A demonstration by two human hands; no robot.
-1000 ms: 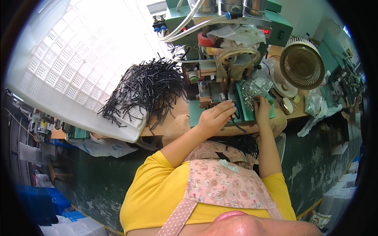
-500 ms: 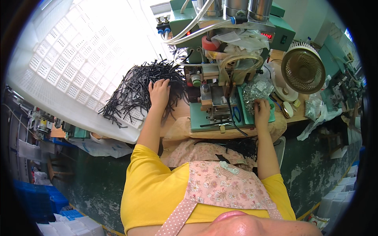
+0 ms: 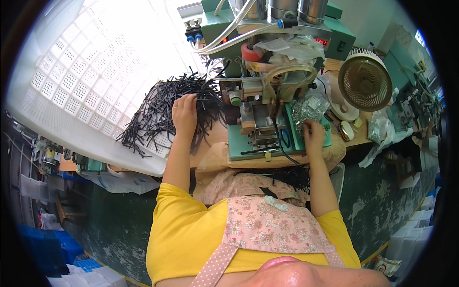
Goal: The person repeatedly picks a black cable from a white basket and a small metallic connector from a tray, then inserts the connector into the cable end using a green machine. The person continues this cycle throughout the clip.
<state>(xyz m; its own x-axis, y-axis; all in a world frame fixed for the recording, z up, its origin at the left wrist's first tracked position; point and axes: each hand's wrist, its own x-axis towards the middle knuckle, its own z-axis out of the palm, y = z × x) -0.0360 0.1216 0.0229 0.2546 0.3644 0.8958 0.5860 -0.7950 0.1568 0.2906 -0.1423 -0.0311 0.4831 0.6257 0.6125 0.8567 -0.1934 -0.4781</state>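
At the right edge of a loose pile of black strips [image 3: 155,103], my left hand [image 3: 185,114] has its fingers drawn together and bent. Whether a strip is between them is hidden. My right hand [image 3: 313,137] dips its bent fingertips to a heap of small shiny metal pieces [image 3: 302,114] in a green tray [image 3: 297,141]. Those fingers are pinched together; what they hold is too small to make out. Between both hands stands a green bench press [image 3: 236,143] with a metal tooling block [image 3: 260,125] and a black cable hanging across its front.
A large white perforated crate [image 3: 71,95] leans at the left, beneath and behind the strips. A round fan [image 3: 365,85] stands at the right, near a small oval metal object [image 3: 347,130] and a bag of metal parts [image 3: 377,128]. More black strips [image 3: 291,177] lie on my lap.
My left hand has drawn its spread fingers together over the strips and shifted slightly left. The right hand stays at the metal pieces, its fingers more bent. The whole view has shifted slightly.
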